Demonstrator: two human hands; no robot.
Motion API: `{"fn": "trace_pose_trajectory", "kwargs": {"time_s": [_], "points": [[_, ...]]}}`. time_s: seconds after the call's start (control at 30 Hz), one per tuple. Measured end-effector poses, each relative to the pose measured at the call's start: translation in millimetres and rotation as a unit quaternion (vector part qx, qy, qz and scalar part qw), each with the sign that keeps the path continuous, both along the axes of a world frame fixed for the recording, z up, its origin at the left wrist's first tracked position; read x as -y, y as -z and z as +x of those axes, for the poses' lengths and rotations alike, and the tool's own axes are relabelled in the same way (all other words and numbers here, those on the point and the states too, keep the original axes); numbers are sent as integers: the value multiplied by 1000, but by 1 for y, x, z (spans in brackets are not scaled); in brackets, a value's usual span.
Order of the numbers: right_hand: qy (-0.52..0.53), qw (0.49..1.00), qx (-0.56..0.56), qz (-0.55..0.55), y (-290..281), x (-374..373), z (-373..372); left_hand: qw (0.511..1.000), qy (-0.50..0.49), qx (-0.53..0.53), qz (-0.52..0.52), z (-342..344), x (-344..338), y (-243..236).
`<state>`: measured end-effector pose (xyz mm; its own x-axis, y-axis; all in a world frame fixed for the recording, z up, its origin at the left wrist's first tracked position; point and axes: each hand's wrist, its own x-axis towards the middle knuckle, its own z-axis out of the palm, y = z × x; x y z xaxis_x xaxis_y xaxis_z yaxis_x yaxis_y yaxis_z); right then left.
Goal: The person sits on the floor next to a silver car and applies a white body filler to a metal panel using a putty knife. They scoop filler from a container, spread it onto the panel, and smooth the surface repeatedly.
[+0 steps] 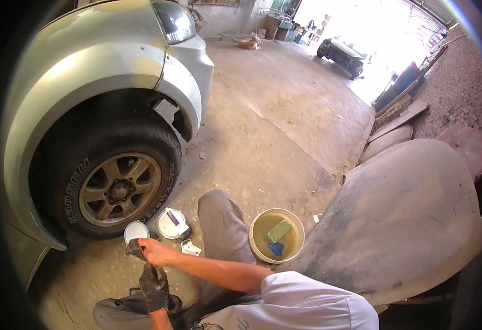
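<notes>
Fingers (143,246) of the right hand (157,253) pinch a dark glove-like cloth (133,251) near a white-lidded tub (136,230), and it looks half done: left hand (155,289) gloved, its grip impossible to tell, right not yet covered!

Right forearm (213,267), bare, extended leftward across the body, right hand (156,252) with fingers curled; left hand (155,289), gloved, just below, fingers directed upward.
</notes>
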<state>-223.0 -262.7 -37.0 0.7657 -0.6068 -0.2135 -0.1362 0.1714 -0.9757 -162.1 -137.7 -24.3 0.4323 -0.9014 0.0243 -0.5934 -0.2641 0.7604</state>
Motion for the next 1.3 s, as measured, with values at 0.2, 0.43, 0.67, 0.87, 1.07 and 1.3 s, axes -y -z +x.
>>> {"fn": "trace_pose_trajectory", "kwargs": {"time_s": [0.2,0.43,0.67,0.87,1.07,1.3], "points": [[92,947,9,-307,34,2,13,993,-23,103,-55,0,-8,-25],[-238,841,-277,-400,35,18,25,984,-28,131,-118,-7,-14,-26],[20,985,79,151,25,-4,40,991,-36,117,-54,-12,-9,-31],[-94,995,37,1,29,1,28,985,-35,127,-113,-10,-5,-35],[-102,921,119,355,15,7,10,958,11,268,-98,-9,-12,3],[-137,823,254,489,-27,6,11,959,39,242,-145,-23,-23,2]]}}
